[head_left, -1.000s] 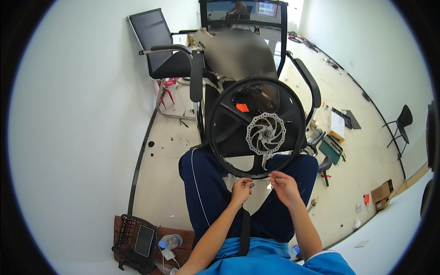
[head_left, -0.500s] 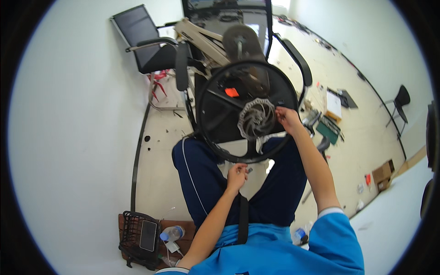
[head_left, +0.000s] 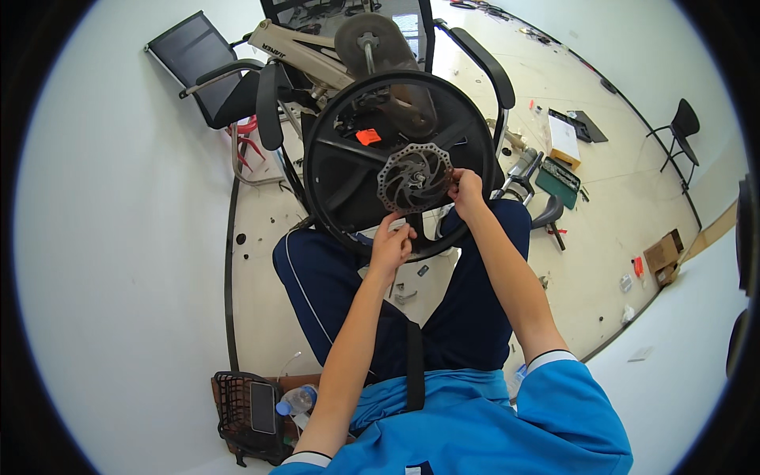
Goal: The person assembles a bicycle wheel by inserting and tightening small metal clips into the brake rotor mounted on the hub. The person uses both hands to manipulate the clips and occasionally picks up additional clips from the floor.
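Note:
A black spoked wheel (head_left: 318,190) lies in front of me over my knees, its near rim between my thighs. On its hub sits a silver brake disc (head_left: 393,184) with curved slots and round holes. My right hand (head_left: 467,192) is closed in a pinch at the disc's right edge; its fingertips partly hide what they grip. At the disc's lower edge is my left hand (head_left: 392,247), its index finger stretched out to the disc and the other fingers loosely bent. Nothing is visible in the left hand. An orange-red piece (head_left: 368,137) shows behind the wheel's spokes.
Beyond the wheel, a beige frame (head_left: 305,54) rests on a black armchair (head_left: 483,63). Another chair (head_left: 207,71) stands at left. A green tool case (head_left: 558,184) and white box (head_left: 564,138) lie at right. Lower left are a black basket (head_left: 229,412), phone and bottle (head_left: 298,400).
My left hand has risen from below the wheel's near rim to the disc's lower edge. My right hand stays at the disc's right edge. The whole view has shifted somewhat.

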The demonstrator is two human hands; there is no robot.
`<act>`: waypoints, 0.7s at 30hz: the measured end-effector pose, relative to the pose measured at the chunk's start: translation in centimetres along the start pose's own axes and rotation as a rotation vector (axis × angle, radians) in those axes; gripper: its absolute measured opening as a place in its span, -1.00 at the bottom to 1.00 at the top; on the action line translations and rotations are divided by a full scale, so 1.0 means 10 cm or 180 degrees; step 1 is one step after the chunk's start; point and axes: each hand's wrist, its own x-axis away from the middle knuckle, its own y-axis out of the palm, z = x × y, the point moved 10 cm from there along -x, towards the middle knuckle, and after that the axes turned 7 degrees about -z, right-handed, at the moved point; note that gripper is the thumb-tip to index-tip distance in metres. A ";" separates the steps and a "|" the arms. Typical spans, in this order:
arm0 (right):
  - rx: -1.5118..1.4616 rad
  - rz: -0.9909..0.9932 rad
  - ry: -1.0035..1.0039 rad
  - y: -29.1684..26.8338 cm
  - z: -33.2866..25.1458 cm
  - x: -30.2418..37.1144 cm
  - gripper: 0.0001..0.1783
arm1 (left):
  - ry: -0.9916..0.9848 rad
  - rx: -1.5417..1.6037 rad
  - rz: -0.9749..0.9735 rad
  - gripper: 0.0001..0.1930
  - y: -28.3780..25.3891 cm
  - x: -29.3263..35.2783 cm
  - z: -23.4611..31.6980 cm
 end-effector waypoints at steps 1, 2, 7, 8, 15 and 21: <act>-0.0181 0.0066 0.0036 -0.03 -0.01 0.02 -0.82 | -0.0065 0.0045 0.0032 -0.57 -0.05 0.01 0.01; -0.0171 -0.0084 -0.0089 0.02 -0.12 0.03 -0.85 | -0.0145 0.0102 0.0069 -0.57 -0.09 0.02 0.01; 0.0168 -0.0217 0.0049 0.03 -0.21 0.27 -0.78 | -0.0109 0.0098 0.0318 -0.62 -0.16 0.08 0.18; 0.0180 -0.0171 0.0093 0.03 -0.24 0.32 -0.77 | -0.0176 0.0086 0.0411 -0.64 -0.20 0.05 0.20; 0.0139 -0.0530 0.0054 0.12 -0.30 0.42 -0.78 | -0.0043 0.0296 0.0300 -0.67 -0.09 -0.06 0.55; 0.0079 -0.1031 -0.0021 0.35 -0.34 0.59 -0.73 | 0.0268 -0.0289 0.0485 -0.73 -0.04 -0.01 0.75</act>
